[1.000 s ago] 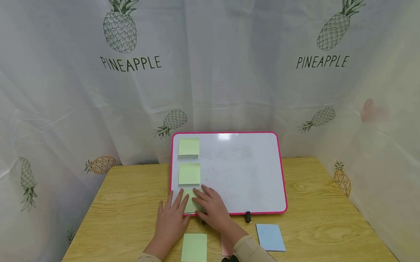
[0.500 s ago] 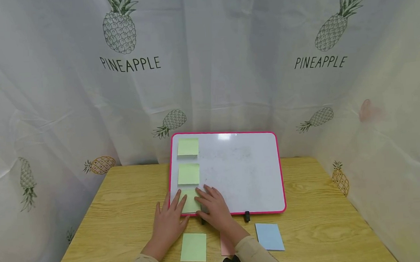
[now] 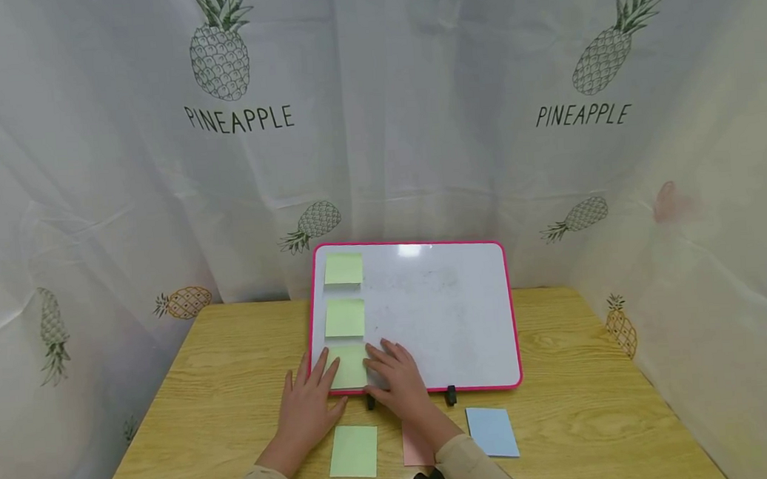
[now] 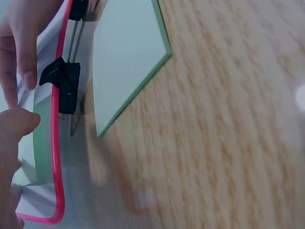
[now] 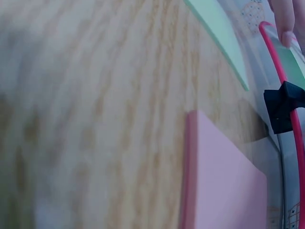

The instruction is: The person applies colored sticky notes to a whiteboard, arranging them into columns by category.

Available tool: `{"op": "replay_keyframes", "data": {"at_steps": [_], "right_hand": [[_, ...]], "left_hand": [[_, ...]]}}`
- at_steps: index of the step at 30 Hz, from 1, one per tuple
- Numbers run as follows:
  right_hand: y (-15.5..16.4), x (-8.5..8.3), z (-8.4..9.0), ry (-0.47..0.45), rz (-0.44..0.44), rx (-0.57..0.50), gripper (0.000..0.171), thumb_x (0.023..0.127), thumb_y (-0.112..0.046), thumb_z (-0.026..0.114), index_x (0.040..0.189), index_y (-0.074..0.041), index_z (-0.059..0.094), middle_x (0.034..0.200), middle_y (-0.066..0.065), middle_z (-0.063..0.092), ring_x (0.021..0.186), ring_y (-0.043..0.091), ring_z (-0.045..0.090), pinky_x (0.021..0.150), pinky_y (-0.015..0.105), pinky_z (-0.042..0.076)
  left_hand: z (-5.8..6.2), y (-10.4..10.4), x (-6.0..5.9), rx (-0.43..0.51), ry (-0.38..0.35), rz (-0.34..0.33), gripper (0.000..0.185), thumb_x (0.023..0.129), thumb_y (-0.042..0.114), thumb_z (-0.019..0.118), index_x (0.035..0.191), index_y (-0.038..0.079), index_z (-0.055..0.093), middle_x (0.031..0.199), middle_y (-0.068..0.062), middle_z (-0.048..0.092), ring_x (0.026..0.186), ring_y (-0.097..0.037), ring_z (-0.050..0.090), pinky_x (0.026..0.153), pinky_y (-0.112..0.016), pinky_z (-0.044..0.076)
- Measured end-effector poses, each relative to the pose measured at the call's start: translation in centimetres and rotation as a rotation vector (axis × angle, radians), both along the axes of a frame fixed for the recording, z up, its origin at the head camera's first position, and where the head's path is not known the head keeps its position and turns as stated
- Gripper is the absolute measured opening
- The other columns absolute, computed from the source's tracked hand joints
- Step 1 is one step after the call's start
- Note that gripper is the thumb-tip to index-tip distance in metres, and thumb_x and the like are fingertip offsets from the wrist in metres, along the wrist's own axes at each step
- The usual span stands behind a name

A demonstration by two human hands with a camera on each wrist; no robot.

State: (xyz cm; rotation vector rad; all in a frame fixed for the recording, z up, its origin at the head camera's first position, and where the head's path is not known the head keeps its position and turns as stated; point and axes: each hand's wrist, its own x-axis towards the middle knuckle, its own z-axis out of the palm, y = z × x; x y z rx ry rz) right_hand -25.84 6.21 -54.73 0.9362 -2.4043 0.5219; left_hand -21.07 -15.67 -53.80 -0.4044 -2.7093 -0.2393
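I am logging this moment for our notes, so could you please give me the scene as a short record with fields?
surface: wooden table
board: pink-framed whiteboard, propped upright
notes on board: three green, in a column at its left; lowest note under the fingers
left hand: fingers flat on the lowest note
right hand: fingers flat on the board beside that note
pads on table: green pad, pink pad, blue pad

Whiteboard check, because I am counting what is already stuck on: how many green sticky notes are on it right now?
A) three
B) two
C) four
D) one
A: the head view shows three green notes in a column down the left side of the whiteboard, the top note, the middle note and the bottom note, which both hands press.
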Motion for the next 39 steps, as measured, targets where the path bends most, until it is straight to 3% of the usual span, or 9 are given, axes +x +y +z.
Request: {"op": "replay_keyframes", "data": {"at_steps": [5,11,19,26,29,33,36,39], "right_hand": [[0.5,0.5,0.2,-0.012,0.021,-0.092,0.049,0.078,-0.032,0.082,0.121,-0.012,0.069,0.137,0.003,0.057,0.132,0.030,0.043,0.106,0.052,0.032],[1.6,1.0,0.4,-0.004,0.059,-0.210,0.048,0.073,-0.024,0.086,0.116,-0.007,0.071,0.127,0.008,0.064,0.123,0.034,0.051,0.101,0.053,0.038],[3.6,2.9,1.0,-0.205,0.084,-0.330,0.049,0.077,-0.017,0.084,0.122,-0.007,0.068,0.129,0.002,0.062,0.124,0.027,0.049,0.098,0.049,0.043],[5.0,4.9,1.4,-0.360,0.058,-0.473,0.045,0.075,-0.016,0.084,0.118,-0.010,0.070,0.118,-0.007,0.065,0.115,0.020,0.053,0.095,0.038,0.047],[5.7,5.9,1.5,-0.473,0.074,-0.512,0.043,0.078,-0.019,0.082,0.119,-0.013,0.069,0.116,-0.007,0.065,0.112,0.019,0.055,0.094,0.036,0.047],[6.8,7.0,0.8,-0.644,0.081,-0.525,0.040,0.082,-0.028,0.079,0.120,-0.020,0.069,0.117,-0.007,0.066,0.110,0.019,0.058,0.095,0.041,0.047],[7.6,7.6,0.2,-0.705,0.055,-0.497,0.038,0.081,-0.033,0.079,0.116,-0.022,0.069,0.113,-0.009,0.067,0.107,0.017,0.060,0.094,0.044,0.047],[8.2,8.0,-0.3,-0.722,0.042,-0.457,0.033,0.080,-0.030,0.080,0.110,-0.021,0.070,0.110,-0.010,0.068,0.107,0.016,0.060,0.094,0.047,0.046]], "left_hand": [[0.2,0.3,0.1,0.004,-0.031,0.001,0.071,0.082,0.049,0.071,0.141,0.014,0.053,0.154,-0.011,0.035,0.141,-0.042,0.025,0.103,-0.067,0.028],[1.3,1.5,0.5,0.003,-0.042,-0.044,0.071,0.084,0.051,0.068,0.142,0.014,0.051,0.154,-0.011,0.035,0.140,-0.042,0.025,0.106,-0.064,0.026],[1.7,3.8,1.3,0.057,-0.051,-0.118,0.070,0.085,0.051,0.067,0.142,0.015,0.050,0.154,-0.009,0.035,0.140,-0.040,0.027,0.107,-0.062,0.026],[2.2,6.4,2.9,0.210,-0.091,-0.212,0.065,0.086,0.044,0.069,0.139,0.011,0.052,0.151,-0.010,0.040,0.138,-0.041,0.031,0.106,-0.062,0.028],[2.1,7.4,3.6,0.273,-0.090,-0.254,0.059,0.088,0.043,0.068,0.136,0.012,0.055,0.146,-0.008,0.047,0.135,-0.039,0.036,0.105,-0.062,0.029],[1.4,8.6,4.3,0.380,-0.096,-0.284,0.042,0.087,0.035,0.071,0.125,0.018,0.063,0.126,0.004,0.062,0.120,-0.027,0.050,0.099,-0.058,0.036],[0.6,9.3,4.7,0.454,-0.107,-0.280,0.032,0.085,0.026,0.074,0.116,0.022,0.067,0.112,0.012,0.065,0.105,-0.016,0.054,0.090,-0.051,0.041],[-0.1,9.7,4.9,0.517,-0.153,-0.279,0.027,0.083,0.019,0.075,0.110,0.020,0.070,0.106,0.012,0.067,0.096,-0.014,0.057,0.084,-0.043,0.046]]}}
